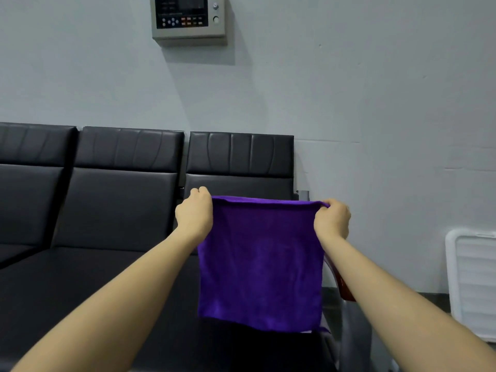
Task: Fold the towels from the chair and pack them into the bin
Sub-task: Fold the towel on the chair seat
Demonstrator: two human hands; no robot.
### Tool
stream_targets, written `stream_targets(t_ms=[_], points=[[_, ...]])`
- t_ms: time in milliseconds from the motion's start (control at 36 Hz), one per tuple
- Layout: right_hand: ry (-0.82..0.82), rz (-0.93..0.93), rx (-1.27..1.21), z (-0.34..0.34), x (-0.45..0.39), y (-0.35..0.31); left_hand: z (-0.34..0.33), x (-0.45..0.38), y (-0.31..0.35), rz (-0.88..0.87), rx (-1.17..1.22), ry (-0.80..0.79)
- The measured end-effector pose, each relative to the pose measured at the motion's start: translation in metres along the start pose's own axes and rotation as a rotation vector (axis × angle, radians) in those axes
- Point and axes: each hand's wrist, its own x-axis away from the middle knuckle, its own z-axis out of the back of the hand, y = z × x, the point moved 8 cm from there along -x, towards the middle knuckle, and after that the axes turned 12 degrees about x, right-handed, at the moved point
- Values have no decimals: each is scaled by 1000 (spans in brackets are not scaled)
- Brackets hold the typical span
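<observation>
A purple towel (pixel 261 261) hangs flat in the air in front of me, above the black chair seat (pixel 107 285). My left hand (pixel 195 212) pinches its top left corner and my right hand (pixel 332 218) pinches its top right corner. The top edge is stretched straight between both hands. The lower edge hangs free just above the seat. A white slatted bin (pixel 472 280) stands on the floor at the far right, only partly in view.
A row of black padded chairs (pixel 128 162) runs along a pale wall. A grey control box (pixel 188 18) is mounted high on the wall. A red-brown armrest (pixel 342 285) and a grey metal chair frame (pixel 351 331) sit between the seat and the bin.
</observation>
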Motion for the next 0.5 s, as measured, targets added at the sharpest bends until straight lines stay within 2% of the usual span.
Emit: stream_targets(t_ms=[83, 222, 500], points=[[22, -10, -35, 2, -1, 1, 2, -6, -9, 89, 239, 67], [51, -18, -99, -1, -2, 4, -12, -11, -32, 357, 729, 110], [13, -51, -201, -34, -23, -6, -53, -33, -40, 471, 899, 127]])
